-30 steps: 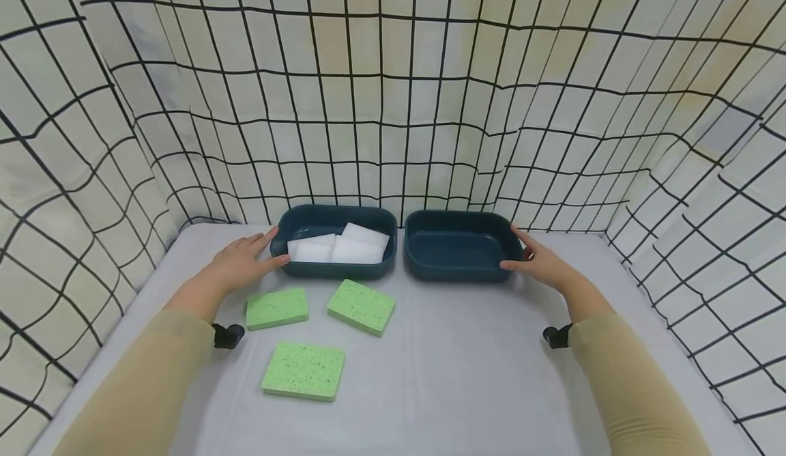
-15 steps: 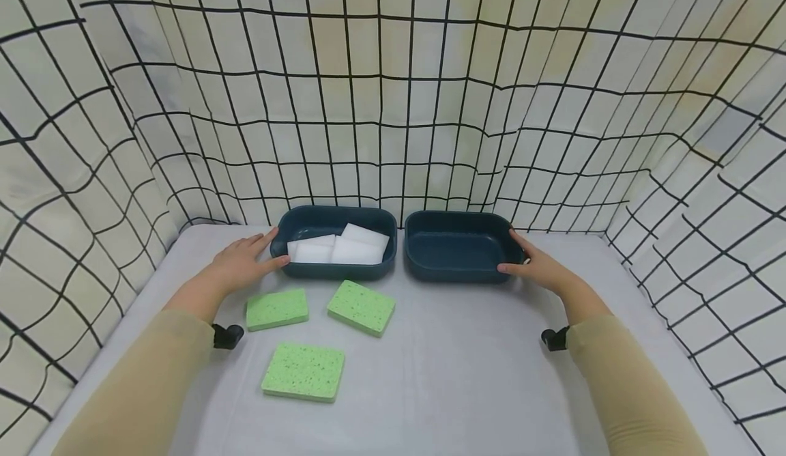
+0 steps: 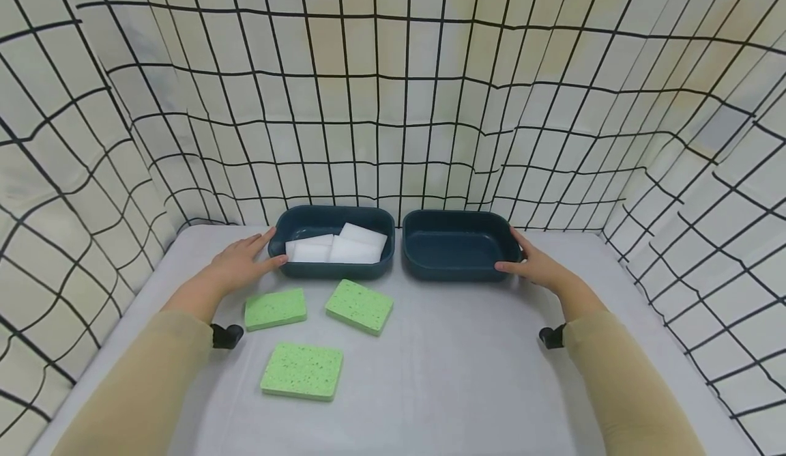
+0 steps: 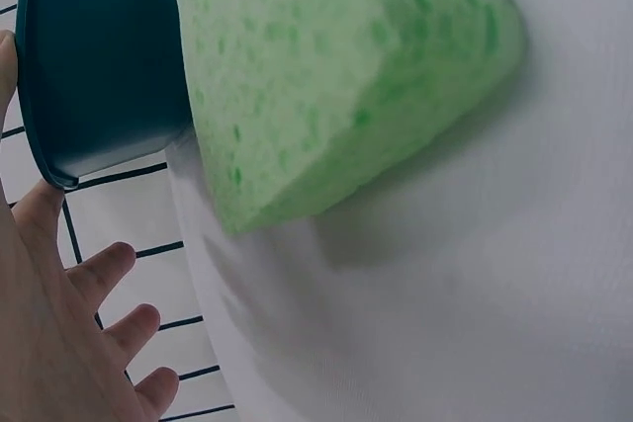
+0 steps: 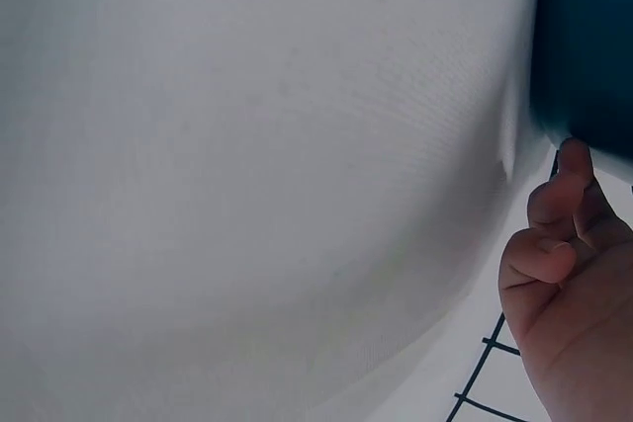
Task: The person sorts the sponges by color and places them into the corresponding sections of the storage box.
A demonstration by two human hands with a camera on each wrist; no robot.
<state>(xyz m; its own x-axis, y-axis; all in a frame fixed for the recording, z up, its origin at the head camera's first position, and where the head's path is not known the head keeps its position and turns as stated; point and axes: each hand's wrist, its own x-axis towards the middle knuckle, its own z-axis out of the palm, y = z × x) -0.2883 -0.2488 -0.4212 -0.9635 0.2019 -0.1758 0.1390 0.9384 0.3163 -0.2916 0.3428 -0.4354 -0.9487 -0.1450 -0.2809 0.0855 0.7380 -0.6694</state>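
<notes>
On the counter [image 3: 467, 360], the left hand [image 3: 242, 265] rests spread against the sponge-filled tub [image 3: 334, 241]; the right hand [image 3: 535, 265] touches the empty tub [image 3: 457, 244], fingers loosely curled.

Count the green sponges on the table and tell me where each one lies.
3. The left sponge lies nearest the left hand; the middle sponge lies in front of the left bin; the near sponge lies closest to the person. None looks hidden.

Pale cloth walls [image 3: 393, 101] with a black grid, around a grey-white table [image 3: 467, 374].
</notes>
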